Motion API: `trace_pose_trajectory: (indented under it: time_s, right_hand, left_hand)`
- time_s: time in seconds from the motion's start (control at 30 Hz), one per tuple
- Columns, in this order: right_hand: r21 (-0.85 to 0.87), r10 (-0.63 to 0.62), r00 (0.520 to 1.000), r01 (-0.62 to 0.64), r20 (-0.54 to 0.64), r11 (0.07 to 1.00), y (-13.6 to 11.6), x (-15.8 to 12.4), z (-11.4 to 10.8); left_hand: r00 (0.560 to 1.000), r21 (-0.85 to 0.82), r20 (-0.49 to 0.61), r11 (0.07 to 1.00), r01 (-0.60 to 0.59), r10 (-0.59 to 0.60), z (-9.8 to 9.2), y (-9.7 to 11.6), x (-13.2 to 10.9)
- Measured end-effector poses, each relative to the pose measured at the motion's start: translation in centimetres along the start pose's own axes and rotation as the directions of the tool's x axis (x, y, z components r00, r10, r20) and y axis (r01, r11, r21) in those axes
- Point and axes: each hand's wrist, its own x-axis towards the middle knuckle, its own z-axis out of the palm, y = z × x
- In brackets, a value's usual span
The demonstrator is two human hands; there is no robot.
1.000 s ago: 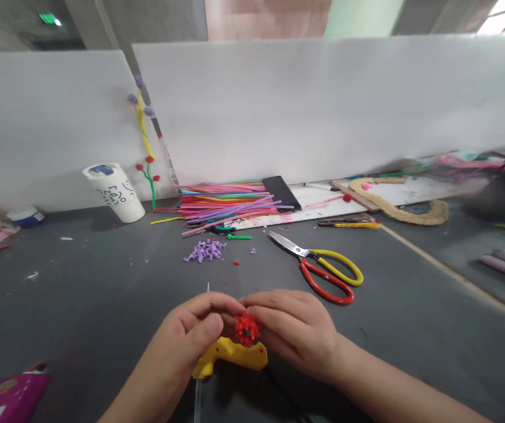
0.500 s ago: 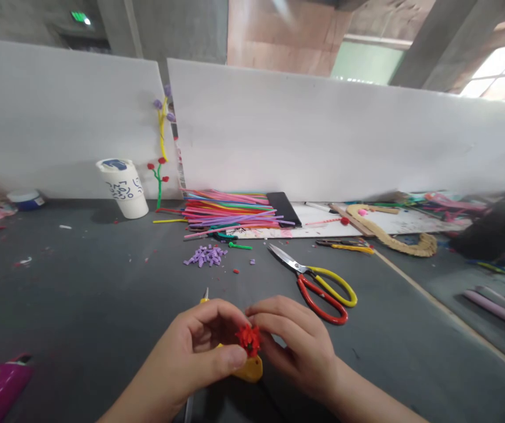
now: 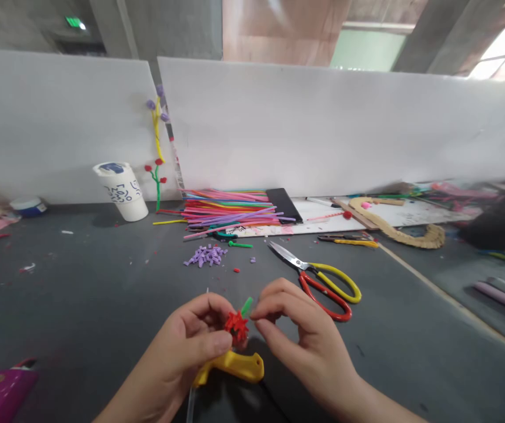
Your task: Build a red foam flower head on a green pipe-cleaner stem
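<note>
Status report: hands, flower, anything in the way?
Left fingers holding small spiky red flower. Right fingers beside short green strip, contact unclear. Yellow plastic glue gun lies close beneath.

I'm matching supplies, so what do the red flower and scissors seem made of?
Red flower: perhaps foam or chenille, from its short pointed bits; blur hides the finish. Scissors: likely steel blades, silvery and reflective; glossy red and yellow handles, probably plastic, catching highlights.

Room leftward, scissors (image 3: 301, 265) beyond right hand (image 3: 309, 338).

Left hand (image 3: 193, 341) curled in a pinch, right hand (image 3: 303, 335) beside it, half-curled
</note>
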Motion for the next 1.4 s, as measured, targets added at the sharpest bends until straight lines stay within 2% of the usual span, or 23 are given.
trace_pose_trajectory:
  time_s: [0.1,0.2,0.33,0.43,0.6,0.73,0.87,1.0,1.07,1.23,1.33,1.4]
  right_hand:
    - [0.094,0.162,0.984,-0.169,0.073,0.981,0.0,0.2,-0.2]
    - [0.117,0.253,0.957,-0.27,0.139,0.956,0.1,0.4,-0.2]
    - [0.136,0.325,0.928,-0.351,0.18,0.927,0.1,0.3,-0.1]
    - [0.154,0.329,0.927,-0.357,0.18,0.921,-0.1,0.1,0.0]
    - [0.144,0.235,0.965,-0.251,0.115,0.957,-0.1,0.1,-0.1]
    - [0.114,0.199,0.976,-0.208,0.086,0.971,0.0,0.0,-0.1]
    - [0.091,0.162,0.985,-0.166,0.059,0.982,0.1,-0.1,-0.1]
    - [-0.09,0.03,0.999,-0.032,-0.031,0.995,0.3,-0.1,-0.3]
    - [-0.179,-0.064,0.997,0.054,-0.052,0.982,0.3,-0.1,-0.4]
    - [-0.275,-0.227,0.973,0.206,-0.047,0.939,-0.2,-0.4,-0.6]
    - [-0.281,-0.268,0.963,0.254,-0.015,0.926,-0.1,-0.5,-0.6]
    - [-0.262,-0.253,0.967,0.239,-0.018,0.935,0.1,-0.5,-0.6]
  left_hand:
    - [0.999,-0.037,-0.019,0.998,0.041,-0.041,0.1,-0.1,0.0]
    - [0.996,-0.052,-0.056,0.996,0.072,-0.075,0.2,-0.1,0.0]
    - [0.993,-0.035,-0.067,0.995,0.091,-0.093,0.2,0.0,0.1]
    - [0.991,-0.021,-0.076,0.994,0.111,-0.112,0.1,0.0,0.1]
    - [0.99,-0.05,-0.084,0.993,0.107,-0.111,0.2,0.0,0.1]
    - [0.98,-0.054,-0.167,0.993,0.102,-0.11,0.5,0.0,0.1]
    - [0.974,-0.079,-0.2,0.993,0.091,-0.105,0.9,0.1,0.0]
    - [0.973,-0.139,-0.199,0.986,0.087,-0.114,1.3,0.2,0.1]
    - [0.977,-0.174,-0.179,0.981,0.086,-0.118,1.2,0.2,0.2]
    - [0.982,-0.269,-0.135,0.959,0.094,-0.134,0.0,-0.2,0.3]
    - [0.979,-0.287,-0.127,0.951,0.116,-0.158,-0.6,-0.4,0.3]
    - [0.98,-0.28,-0.119,0.952,0.122,-0.161,-0.5,-0.4,0.4]
